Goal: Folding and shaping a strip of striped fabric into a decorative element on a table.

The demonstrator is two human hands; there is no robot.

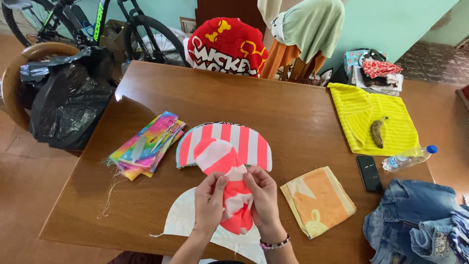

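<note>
My left hand (209, 202) and my right hand (264, 197) both pinch a red-and-white striped cloth piece (222, 159) near the front of the wooden table (220, 98). The piece is folded up between my fingers. Just behind it lies a stack of dome-shaped striped cloth pieces (249, 144). Under my hands spreads a white cloth piece (183, 217) with loose threads. A beaded bracelet sits on my right wrist.
A rainbow fabric stack (139, 154) with scissors (163, 136) lies left. An orange cloth (317, 200) lies right, then a phone (369, 173), water bottle (408, 157), yellow towel (391, 132) with a banana (377, 131), and jeans (415, 220). A black bag (68, 105) and bicycle (97, 24) stand back left.
</note>
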